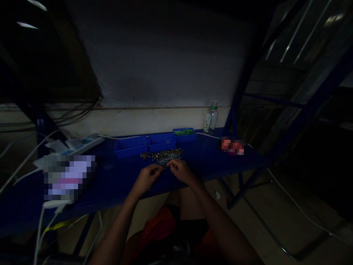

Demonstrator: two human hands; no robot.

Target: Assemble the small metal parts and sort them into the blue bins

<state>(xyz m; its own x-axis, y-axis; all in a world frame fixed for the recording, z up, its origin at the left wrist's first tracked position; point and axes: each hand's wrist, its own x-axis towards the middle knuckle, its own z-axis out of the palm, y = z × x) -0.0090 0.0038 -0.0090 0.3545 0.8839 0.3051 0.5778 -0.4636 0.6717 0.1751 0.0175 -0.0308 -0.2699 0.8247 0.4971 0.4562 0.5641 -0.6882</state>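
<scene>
My left hand (149,177) and my right hand (181,170) are close together over the front of the blue table (116,187). On both hands the thumb and fingertips are pinched together; whatever is between them is too small and dark to make out. Just beyond the fingertips lies a small heap of thin silvery metal pins (164,161). Behind it spreads a pile of small brass-coloured metal pieces (169,153). A blue bin (131,150) and a second blue bin (161,146) stand behind the pile. Another blue bin (184,138) holds green slender pieces (184,132).
A clear plastic bottle (211,118) stands by the wall at the back right. A blurred-out reddish item (232,145) lies on the table's right side. To the left are a white power strip (82,144), cables and a blurred-out purple item (70,176).
</scene>
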